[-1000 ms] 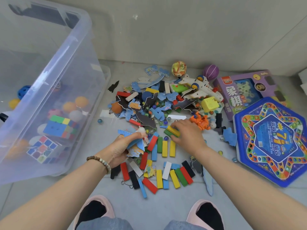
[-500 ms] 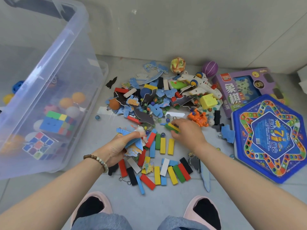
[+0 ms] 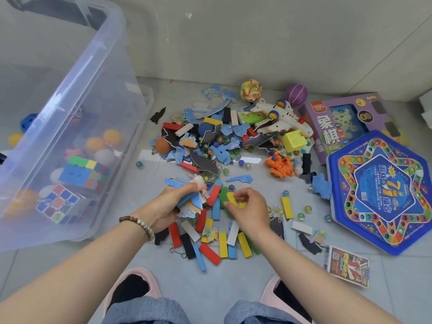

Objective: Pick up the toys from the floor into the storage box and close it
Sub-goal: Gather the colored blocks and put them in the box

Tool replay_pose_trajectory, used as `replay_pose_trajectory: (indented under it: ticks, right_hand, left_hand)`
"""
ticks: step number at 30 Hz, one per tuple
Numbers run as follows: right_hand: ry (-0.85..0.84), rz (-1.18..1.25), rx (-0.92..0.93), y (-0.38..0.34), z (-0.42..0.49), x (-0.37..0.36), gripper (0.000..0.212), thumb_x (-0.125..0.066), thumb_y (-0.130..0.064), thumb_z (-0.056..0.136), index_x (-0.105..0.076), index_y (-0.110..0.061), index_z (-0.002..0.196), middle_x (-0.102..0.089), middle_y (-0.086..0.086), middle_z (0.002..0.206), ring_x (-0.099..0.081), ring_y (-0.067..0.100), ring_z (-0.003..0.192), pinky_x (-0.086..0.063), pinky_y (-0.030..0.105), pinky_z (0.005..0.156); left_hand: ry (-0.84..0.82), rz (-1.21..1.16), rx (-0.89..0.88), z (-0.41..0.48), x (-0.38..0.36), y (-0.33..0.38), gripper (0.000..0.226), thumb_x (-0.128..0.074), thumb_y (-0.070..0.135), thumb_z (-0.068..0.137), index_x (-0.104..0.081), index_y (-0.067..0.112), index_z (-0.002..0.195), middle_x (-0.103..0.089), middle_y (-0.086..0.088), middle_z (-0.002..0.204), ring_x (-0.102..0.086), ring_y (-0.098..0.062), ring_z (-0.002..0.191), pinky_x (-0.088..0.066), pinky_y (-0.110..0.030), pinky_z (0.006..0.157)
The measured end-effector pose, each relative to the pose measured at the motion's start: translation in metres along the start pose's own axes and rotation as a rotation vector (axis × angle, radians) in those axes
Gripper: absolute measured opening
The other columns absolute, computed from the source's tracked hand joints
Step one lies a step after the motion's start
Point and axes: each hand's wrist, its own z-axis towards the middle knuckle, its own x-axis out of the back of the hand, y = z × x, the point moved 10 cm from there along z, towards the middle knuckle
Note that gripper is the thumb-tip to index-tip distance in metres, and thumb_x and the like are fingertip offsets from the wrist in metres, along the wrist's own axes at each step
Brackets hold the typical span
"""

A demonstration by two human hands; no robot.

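Two bare hands work over a scatter of toys on the grey tiled floor [image 3: 304, 288]. Left hand [image 3: 163, 206], with a beaded bracelet [image 3: 138, 224] at the wrist, is clenched around a bunch of blue cardboard puzzle pieces [image 3: 187, 199] plus a small white figure [image 3: 199, 180] poking out at the top. Right hand [image 3: 250, 206] sits just right of it, fingertips [image 3: 236, 196] pinched on a yellow wooden block [image 3: 232, 198] that lies on a green block [image 3: 223, 195]. Near the hands lies a loose row of coloured rectangular blocks [image 3: 222, 242], red, black, blue, yellow, white, with a small metal hook [image 3: 177, 250] at its left end. Far of the hands is the main pile of blue and black puzzle pieces, blocks and glass marbles [image 3: 210, 141], with a white toy plane [image 3: 285, 118], a yellow cube speaker [image 3: 294, 141], an orange plastic robot toy [image 3: 279, 167], a mottled yellow-green ball [image 3: 251, 90] and a purple ball [image 3: 296, 94] toward the far right. Right side holds a purple game box with Chinese characters [image 3: 346, 122] and a blue hexagonal board-game case [image 3: 383, 190]; a small printed card [image 3: 348, 266] lies near right. Large clear plastic storage box [image 3: 77, 94] stands open on the left, holding two colourful puzzle cubes [image 3: 79, 171], orange and white balls [image 3: 102, 143]. Pink slippers [image 3: 131, 288] and denim knees [image 3: 145, 312] show at the near edge.
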Motion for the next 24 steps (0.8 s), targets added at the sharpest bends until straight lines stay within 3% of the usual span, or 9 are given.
replay_pose_trajectory:
  ticks: [2,5,13,16,20,24]
  right_hand:
    - [0.1,-0.11,0.002,-0.001,-0.001,0.006,0.049,-0.077,-0.039,0.071,-0.048,-0.018,0.105,-0.042,-0.003,0.106,-0.041,0.015,0.104,-0.042,0.029,0.086]
    - [0.111,-0.142,-0.024,-0.004,-0.001,0.0,0.067,-0.078,-0.041,0.069,-0.042,-0.014,0.118,-0.035,0.002,0.121,-0.04,0.019,0.114,-0.041,0.029,0.091]
    - [0.002,-0.033,0.058,-0.011,0.019,-0.002,0.043,-0.074,-0.027,0.076,-0.05,-0.016,0.11,-0.041,-0.004,0.11,-0.048,0.016,0.111,-0.041,0.025,0.087]
    - [-0.027,-0.025,0.093,-0.006,0.017,0.004,0.044,-0.075,-0.026,0.077,-0.052,-0.016,0.113,-0.041,-0.004,0.111,-0.049,0.013,0.111,-0.037,0.018,0.086]
    - [0.041,-0.14,0.028,0.0,0.006,0.004,0.054,-0.075,-0.037,0.074,-0.047,-0.018,0.116,-0.037,0.0,0.12,-0.044,0.017,0.114,-0.043,0.027,0.079]
    - [0.038,-0.208,0.082,-0.015,0.002,-0.005,0.051,-0.073,-0.036,0.075,-0.047,-0.024,0.118,-0.035,-0.002,0.12,-0.04,0.016,0.116,-0.043,0.026,0.073]
  left_hand:
    - [0.005,-0.011,0.006,0.0,0.002,-0.001,0.008,-0.065,0.017,0.084,-0.061,0.011,0.08,-0.063,-0.002,0.057,-0.06,-0.011,0.046,-0.05,-0.02,0.046]
    - [-0.005,-0.015,0.007,-0.001,0.002,-0.001,0.007,-0.065,0.017,0.083,-0.061,0.012,0.08,-0.063,-0.001,0.057,-0.06,-0.011,0.047,-0.05,-0.02,0.048]
    - [-0.016,-0.029,0.012,-0.003,0.007,-0.002,0.007,-0.064,0.016,0.084,-0.062,0.01,0.085,-0.061,-0.005,0.063,-0.059,-0.012,0.049,-0.051,-0.02,0.049]
    - [-0.015,-0.023,0.013,-0.003,0.008,-0.002,0.008,-0.065,0.018,0.083,-0.061,0.011,0.085,-0.06,-0.005,0.066,-0.059,-0.012,0.051,-0.051,-0.02,0.05]
    - [-0.026,-0.008,0.021,-0.003,0.004,-0.003,0.01,-0.067,0.019,0.08,-0.061,0.011,0.081,-0.06,-0.005,0.061,-0.059,-0.013,0.049,-0.051,-0.021,0.051]
    - [-0.024,-0.003,0.02,-0.004,0.001,-0.001,0.01,-0.066,0.02,0.081,-0.063,0.011,0.078,-0.062,-0.004,0.059,-0.059,-0.013,0.048,-0.051,-0.02,0.051]
